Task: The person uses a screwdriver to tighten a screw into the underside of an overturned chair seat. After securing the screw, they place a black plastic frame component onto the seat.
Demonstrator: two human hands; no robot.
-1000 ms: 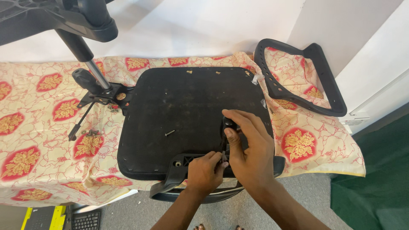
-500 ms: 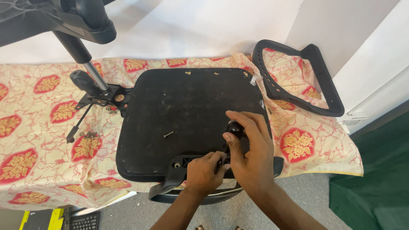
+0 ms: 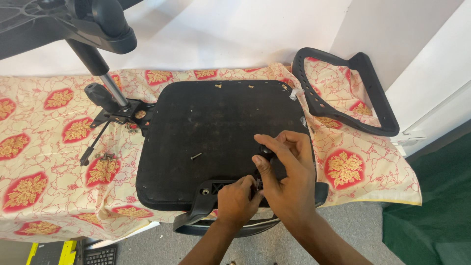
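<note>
Seat pan (image 3: 221, 132), black, lies underside-up on a table covered by a cream cloth (image 3: 54, 147) with red-and-gold medallions. Near edge of the pan overhangs the table toward the person.

Right hand (image 3: 287, 174): curled over the pan's near-right area, thumb and forefinger pinched on a small black knob (image 3: 266, 150) (round, dark; details partly hidden by the fingers).

Left hand (image 3: 238, 198): clenched around something small at the pan's front edge, touching the right hand; what it grips is hidden, cannot tell. It sits just beside a black armrest bracket (image 3: 203, 206) that projects below the pan's near edge.

One loose screw (image 3: 196, 156) lies on the pan, left of the hands, apart from them.

Left of the pan: black chair mechanism plate (image 3: 122, 114) with a gas cylinder (image 3: 100, 73) rising at a tilt; a few small fasteners (image 3: 105, 157) on the cloth nearby.

Far right: black armrest loop frame (image 3: 343, 95) rests on the cloth, well apart from the hands.
</note>
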